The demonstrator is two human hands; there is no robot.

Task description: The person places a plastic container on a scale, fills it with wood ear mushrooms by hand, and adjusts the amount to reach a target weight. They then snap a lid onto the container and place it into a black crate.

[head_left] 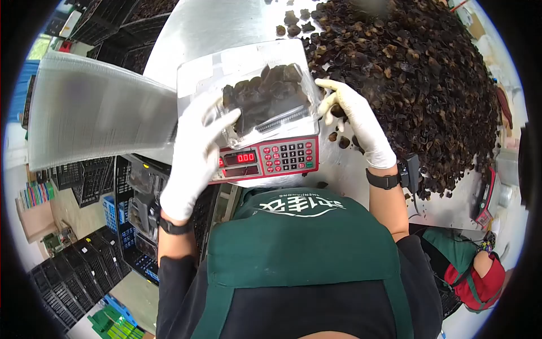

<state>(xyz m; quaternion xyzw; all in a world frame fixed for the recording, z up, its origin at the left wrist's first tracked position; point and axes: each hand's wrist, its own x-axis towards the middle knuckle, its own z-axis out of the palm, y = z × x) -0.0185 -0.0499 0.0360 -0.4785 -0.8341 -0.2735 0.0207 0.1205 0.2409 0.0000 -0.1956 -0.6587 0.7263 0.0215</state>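
A clear plastic box full of dark, curled pieces like dried wood ear fungus sits on the pan of a digital scale, whose red display reads 0.00. My left hand, in a white glove, grips the box at its left edge, fingers over the rim. At the box's right side is my right hand, also gloved, its index finger stretched toward the rim. Its other fingers curl around a dark fungus piece. A few loose pieces lie on the metal table just below that hand.
A large heap of dark fungus covers the right of the metal table. Nested clear plastic boxes stretch out at left. Black crates stand below left. Another red scale and a person in red are at right.
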